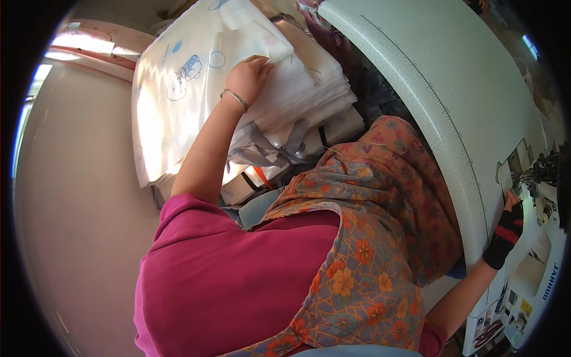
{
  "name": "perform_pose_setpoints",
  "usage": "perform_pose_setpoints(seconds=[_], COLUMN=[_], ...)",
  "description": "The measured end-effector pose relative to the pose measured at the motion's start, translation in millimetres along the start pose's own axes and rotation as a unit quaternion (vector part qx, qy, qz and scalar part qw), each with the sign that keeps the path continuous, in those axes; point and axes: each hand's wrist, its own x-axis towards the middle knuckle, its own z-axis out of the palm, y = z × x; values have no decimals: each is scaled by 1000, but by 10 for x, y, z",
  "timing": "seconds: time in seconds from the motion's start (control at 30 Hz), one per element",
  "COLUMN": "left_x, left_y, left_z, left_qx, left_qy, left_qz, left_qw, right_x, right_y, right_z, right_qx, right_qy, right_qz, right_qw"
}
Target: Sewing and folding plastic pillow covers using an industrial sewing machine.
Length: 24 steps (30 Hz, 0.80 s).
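To the left, a thick stack of thin white sheets [178,128] bears pale blue cartoon prints; whether they are cloth or film I cannot tell. My left hand [248,78], with a bracelet at the wrist, is at the top of this stack. Its fingers are bent and closed on the edge of the top white sheet. At the far right, my right hand [507,233] wears a black and red fingerless glove. It lies on the sewing machine's bed with fingers stretched toward the needle area of the sewing machine [538,190]. No thing shows in that hand.
A pale sewing table [416,65] with a ruler scale along its edge curves along my right. Red-handled scissors [489,334] lie near its lower end. Grey straps [262,146] hang below the stack. A flowered apron [369,238] covers my lap. Dark cloth [375,89] sits between stack and table.
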Motion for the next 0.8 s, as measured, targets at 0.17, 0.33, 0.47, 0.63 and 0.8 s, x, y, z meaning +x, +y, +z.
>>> perform_pose_setpoints(seconds=[0.17,0.33,0.47,0.63,0.8], left_x=[111,84,77,18,-48], left_y=[-161,-284,-262,-29,136], left_z=[-36,-27,-31,13,21], left_qx=[-231,-334,-335,-139,25], left_qy=[-115,-125,-118,-66,-7], left_qz=[-224,-257,-252,-155,-10], left_qw=[940,898,900,976,1000], right_x=[-3,3,4,3,6], right_y=[-6,7,45,79,80], right_z=[-8,6,21,28,40], right_qx=[-13,-17,-63,-36,-19], right_qy=[11,12,33,9,-6], right_qz=[-52,-17,-58,-19,8], right_qw=[998,1000,996,999,1000])
